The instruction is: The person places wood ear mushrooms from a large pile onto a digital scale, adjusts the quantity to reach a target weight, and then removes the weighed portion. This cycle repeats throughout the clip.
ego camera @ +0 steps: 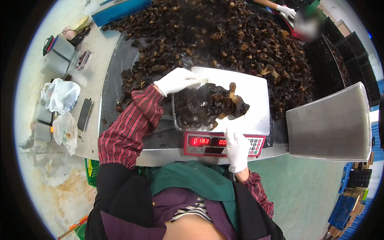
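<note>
A digital scale [255, 90] with a metal pan and a lit red display stands on the table before me. Dark wood ear mushrooms [219, 102] lie on its pan, those at the left inside what looks like a clear plastic tray [177, 121]. My left hand [177, 81], in a white glove, is at the tray's upper left corner; whether its fingers grip the rim is unclear. My right hand [237, 147], gloved too, is at the front edge of the pan, over part of the display and keys. Its fingertips are lost in glare against the bright pan.
A large heap of wood ear mushrooms [195, 36] spreads behind the scale. Stacked clear trays [330, 123] stand at the right. Plastic bags [63, 96], a phone-like dark object [85, 115] and containers [55, 63] lie at the left. Another person's gloved hands [286, 12] show at upper right.
</note>
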Motion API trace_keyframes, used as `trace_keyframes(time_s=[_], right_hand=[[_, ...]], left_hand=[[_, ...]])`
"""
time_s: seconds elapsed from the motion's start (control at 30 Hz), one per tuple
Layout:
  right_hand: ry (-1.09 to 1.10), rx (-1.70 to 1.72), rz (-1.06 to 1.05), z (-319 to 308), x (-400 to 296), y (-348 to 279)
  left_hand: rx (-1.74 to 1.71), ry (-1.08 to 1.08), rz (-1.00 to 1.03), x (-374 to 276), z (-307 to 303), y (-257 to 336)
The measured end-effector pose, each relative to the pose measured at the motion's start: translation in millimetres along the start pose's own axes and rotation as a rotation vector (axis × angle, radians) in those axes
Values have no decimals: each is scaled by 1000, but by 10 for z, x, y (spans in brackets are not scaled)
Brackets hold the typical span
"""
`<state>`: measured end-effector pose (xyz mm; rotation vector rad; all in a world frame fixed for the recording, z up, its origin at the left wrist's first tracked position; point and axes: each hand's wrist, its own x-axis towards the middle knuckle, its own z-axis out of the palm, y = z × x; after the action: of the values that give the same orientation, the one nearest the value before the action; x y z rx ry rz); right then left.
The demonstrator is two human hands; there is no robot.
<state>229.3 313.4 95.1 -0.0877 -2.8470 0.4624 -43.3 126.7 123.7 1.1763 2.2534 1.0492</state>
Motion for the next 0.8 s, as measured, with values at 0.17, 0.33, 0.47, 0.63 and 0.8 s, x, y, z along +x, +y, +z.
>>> trace_keyframes(time_s=[0.17, 0.33, 0.47, 0.63, 0.8], right_hand=[[-205, 825, 583, 41, 100, -143], [-92, 833, 569, 180, 191, -219], [-75, 446, 553, 145, 389, -543], [133, 437, 126, 291, 545, -644], [-22, 592, 176, 449, 641, -663]], left_hand=[[-91, 50, 88, -388, 207, -67], [-522, 95, -221, -945, 369, 155], [-787, 255, -323, -1309, 549, 147], [-1133, 496, -319, -1566, 671, -144], [-1156, 708, -262, -1720, 312, -436]])
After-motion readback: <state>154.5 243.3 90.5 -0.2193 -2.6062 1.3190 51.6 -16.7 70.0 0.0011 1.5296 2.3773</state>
